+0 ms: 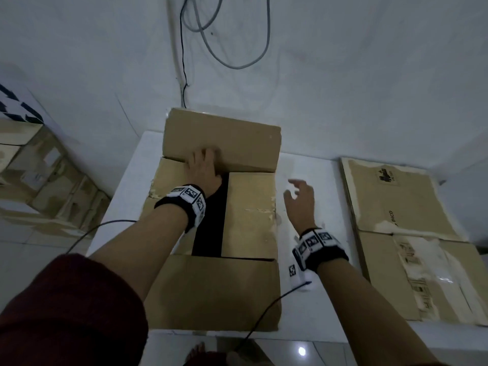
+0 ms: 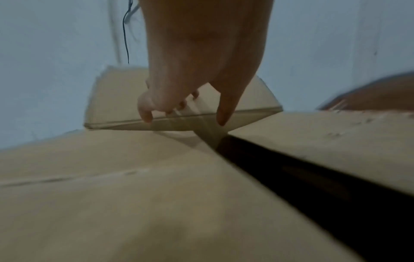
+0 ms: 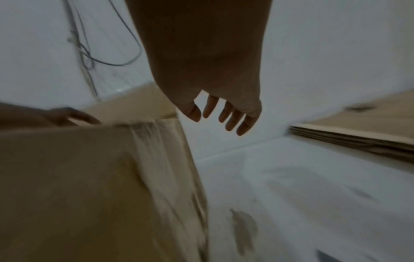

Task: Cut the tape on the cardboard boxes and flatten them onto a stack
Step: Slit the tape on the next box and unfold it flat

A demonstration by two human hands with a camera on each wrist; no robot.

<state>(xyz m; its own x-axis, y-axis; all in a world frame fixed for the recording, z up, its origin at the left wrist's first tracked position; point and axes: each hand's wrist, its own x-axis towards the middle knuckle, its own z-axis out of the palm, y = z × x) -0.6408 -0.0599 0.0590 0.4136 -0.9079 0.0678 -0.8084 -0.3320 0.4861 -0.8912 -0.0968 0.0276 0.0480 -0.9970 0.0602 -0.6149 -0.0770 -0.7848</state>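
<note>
Head view: the cardboard box (image 1: 224, 233) stands on the white table (image 1: 126, 180) toward its left edge, top flaps unsealed with a dark gap between the two inner ones; the left hand (image 1: 203, 167) lies on the near edge of the far flap (image 1: 221, 141), and the flattened stack (image 1: 412, 239) lies at the table's right edge. Left wrist view: the left hand's fingers (image 2: 145, 113) curl over that flap's edge, thumb (image 2: 224, 113) just below it, grip not fully clear. Right wrist view: the right hand (image 3: 215, 88) hangs over bare table between box and stack, fingers loosely spread, holding nothing.
</note>
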